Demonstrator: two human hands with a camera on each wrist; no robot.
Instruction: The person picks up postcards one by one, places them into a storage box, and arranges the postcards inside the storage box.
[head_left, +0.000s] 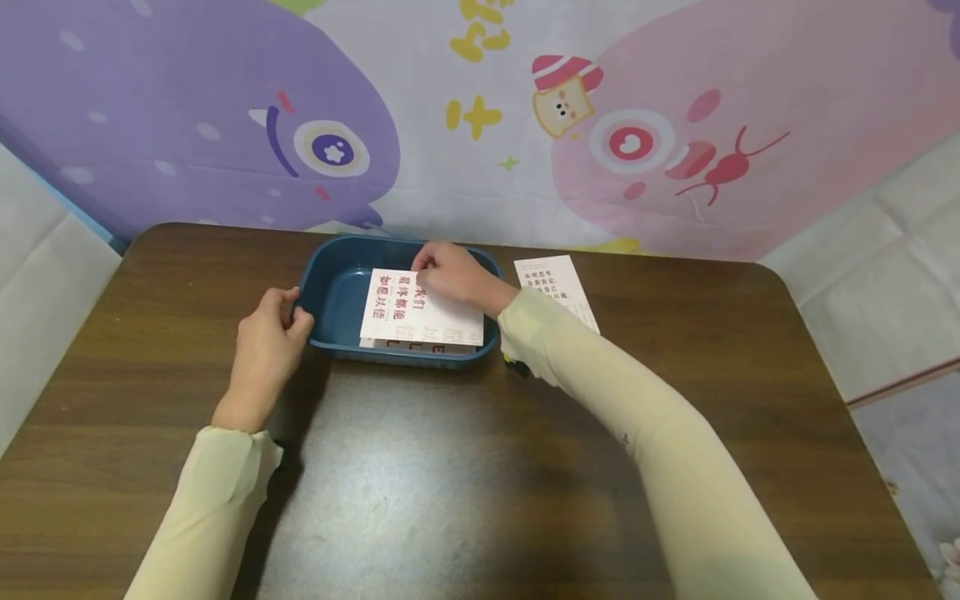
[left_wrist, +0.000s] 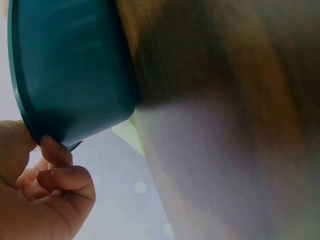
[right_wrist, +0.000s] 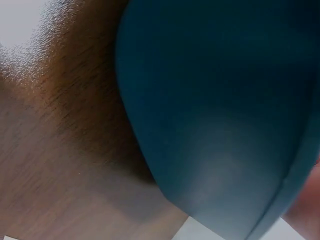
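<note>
A dark teal rectangular basin (head_left: pixel 337 292) stands on the table near its back edge. My left hand (head_left: pixel 272 337) pinches the basin's left rim between thumb and fingers, as the left wrist view also shows. Over the basin's right half, my right hand (head_left: pixel 456 273) pinches the upper edge of a white card (head_left: pixel 405 308) printed with red characters. Beneath that card, inside the basin, shows the edge of another printed card (head_left: pixel 416 346). The right wrist view is mostly filled by the basin's outer wall (right_wrist: pixel 210 110), with just a sliver of the hand at its right edge.
Right of the basin another white card (head_left: pixel 547 275) with printed text lies on the table (head_left: pixel 420 483), partly behind the right sleeve. A small black and yellow item (head_left: pixel 516 366) sits by the basin's right corner, mostly covered. A cartoon-print cloth (head_left: pixel 480 183) hangs behind the table.
</note>
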